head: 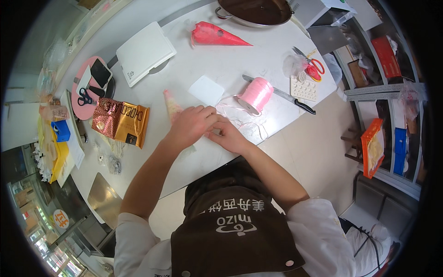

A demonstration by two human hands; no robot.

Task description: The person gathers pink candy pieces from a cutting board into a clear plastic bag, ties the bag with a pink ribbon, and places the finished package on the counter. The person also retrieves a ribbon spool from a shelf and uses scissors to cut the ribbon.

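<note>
Both hands meet over the white tabletop (207, 166), fingertips together. My left hand (193, 124) covers part of a small filled piping bag (170, 102), yellowish with pink, whose narrow pink tip points away from me. My right hand (226, 134) is curled, its thumb and fingers against the left fingers. Whatever lies between the fingertips is hidden. Loose strands of thin pink ribbon (238, 122) lie beside the hands, running from a pink ribbon spool (256, 94) to their right. Just beyond the fingers is a square white sheet (206, 90).
A serrated knife (289, 97) lies under the spool. Farther off are a red piping bag (216, 34), a pan of dark brown liquid (256, 10) and orange-handled scissors (316, 65) by a white mould (303, 88). Leftward sit a gold chocolate packet (133, 124), a white lidded box (146, 53) and a phone (100, 73).
</note>
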